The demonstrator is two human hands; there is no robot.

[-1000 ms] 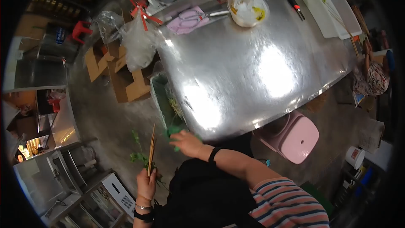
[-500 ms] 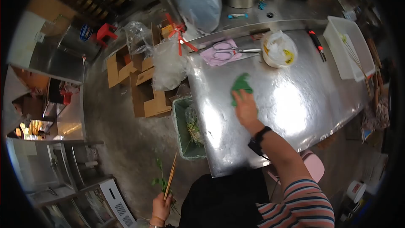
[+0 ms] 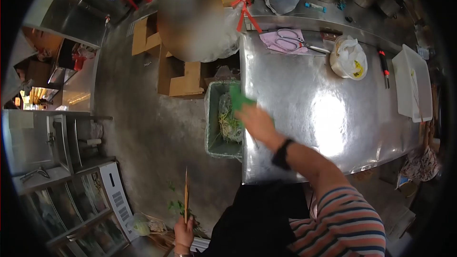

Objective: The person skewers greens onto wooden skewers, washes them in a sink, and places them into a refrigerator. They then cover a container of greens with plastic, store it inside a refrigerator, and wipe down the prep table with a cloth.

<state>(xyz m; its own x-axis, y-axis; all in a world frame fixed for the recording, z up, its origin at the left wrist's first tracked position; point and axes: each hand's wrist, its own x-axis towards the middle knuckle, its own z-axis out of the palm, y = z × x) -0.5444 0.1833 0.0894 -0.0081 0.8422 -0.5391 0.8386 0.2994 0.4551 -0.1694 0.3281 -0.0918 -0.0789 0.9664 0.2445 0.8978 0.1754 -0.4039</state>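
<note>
My right hand (image 3: 252, 120) is closed on a green cloth (image 3: 239, 100) at the left edge of the metal table (image 3: 290, 95), above the side of a lined green bin (image 3: 209, 131). Inside the bin lie stringy plant scraps (image 3: 230, 126) and clear plastic. Low in the view, my left hand (image 3: 183, 233) grips a bundle of thin wooden sticks (image 3: 186, 195) together with leafy green sprigs (image 3: 176, 205), over the floor.
Scissors (image 3: 290, 41) rest on a pink cloth, beside a tub (image 3: 348, 59) with a white bag. A red-black cutter (image 3: 384, 69) and white bin (image 3: 410, 85) are at the right. Cardboard boxes (image 3: 184, 82) stand on the floor behind the green bin.
The green cloth and my right hand have moved left across the tabletop to its edge by the bin. My left hand still holds the sticks and sprigs. The view has shifted.
</note>
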